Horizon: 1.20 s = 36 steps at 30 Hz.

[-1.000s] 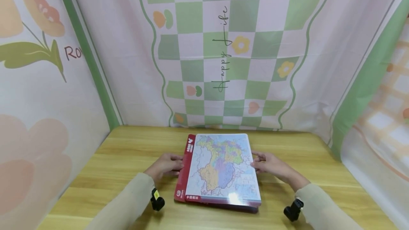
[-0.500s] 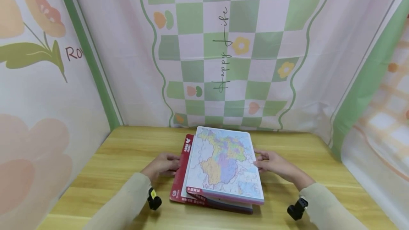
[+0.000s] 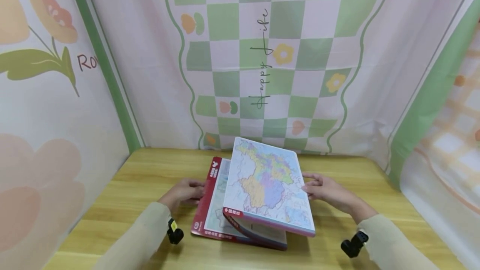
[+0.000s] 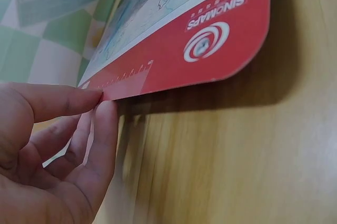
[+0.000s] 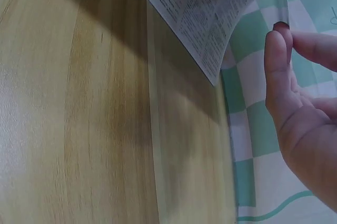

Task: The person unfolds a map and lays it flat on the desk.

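Note:
In the head view a laminated folding map is partly unfolded above the table. Its upper panel (image 3: 268, 182) carries a coloured map and tilts, with the right side raised. The lower panel (image 3: 204, 203) has a red border and shows to the left, with a curved fold between the two. My left hand (image 3: 183, 193) pinches the red edge (image 4: 174, 84) between thumb and fingers, beside a printed ruler in the left wrist view. My right hand (image 3: 326, 188) pinches the upper panel's right edge. Small print covers the underside (image 5: 205, 18) in the right wrist view.
The wooden table (image 3: 142, 178) extends on both sides of the map. A curtain (image 3: 285, 74) with green and white checks hangs at the far edge. More printed fabric (image 3: 56, 116) stands on the left and right sides. Each sleeve carries a small black camera (image 3: 174, 234).
The upper panel has risen and shifted right with my right hand, uncovering more of the lower panel and the fold. My left hand has drawn the red edge a little left.

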Each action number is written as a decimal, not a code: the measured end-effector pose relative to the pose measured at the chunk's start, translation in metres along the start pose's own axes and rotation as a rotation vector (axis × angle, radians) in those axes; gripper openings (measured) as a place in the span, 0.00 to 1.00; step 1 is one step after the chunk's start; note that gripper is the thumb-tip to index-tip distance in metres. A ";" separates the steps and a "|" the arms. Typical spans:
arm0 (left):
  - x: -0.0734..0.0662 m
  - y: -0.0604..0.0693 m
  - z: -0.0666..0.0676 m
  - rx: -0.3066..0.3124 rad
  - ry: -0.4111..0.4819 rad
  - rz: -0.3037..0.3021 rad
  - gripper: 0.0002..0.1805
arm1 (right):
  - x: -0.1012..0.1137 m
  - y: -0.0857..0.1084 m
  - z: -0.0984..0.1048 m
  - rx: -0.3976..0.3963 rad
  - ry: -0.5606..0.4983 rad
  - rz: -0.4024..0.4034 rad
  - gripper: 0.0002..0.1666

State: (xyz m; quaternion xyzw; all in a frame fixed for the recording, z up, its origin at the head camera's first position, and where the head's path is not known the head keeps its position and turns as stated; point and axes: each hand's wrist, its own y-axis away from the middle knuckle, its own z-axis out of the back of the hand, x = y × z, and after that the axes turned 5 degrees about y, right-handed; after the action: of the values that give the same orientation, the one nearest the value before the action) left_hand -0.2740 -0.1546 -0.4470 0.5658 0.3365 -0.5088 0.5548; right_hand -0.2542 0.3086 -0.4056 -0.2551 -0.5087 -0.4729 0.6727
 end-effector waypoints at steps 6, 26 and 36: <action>-0.001 0.000 0.008 -0.015 -0.029 0.025 0.24 | 0.002 0.002 0.004 0.004 -0.104 0.015 0.43; 0.000 0.002 0.034 -0.064 -0.088 0.028 0.24 | 0.003 0.014 0.021 -0.021 -0.067 0.011 0.44; -0.001 0.008 0.046 -0.052 -0.128 0.035 0.25 | 0.003 0.022 0.030 -0.061 -0.026 -0.015 0.45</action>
State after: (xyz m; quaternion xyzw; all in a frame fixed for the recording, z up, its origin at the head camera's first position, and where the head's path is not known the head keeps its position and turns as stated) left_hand -0.2761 -0.2007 -0.4373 0.5233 0.3035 -0.5250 0.5987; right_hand -0.2478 0.3410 -0.3891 -0.2778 -0.5046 -0.4899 0.6544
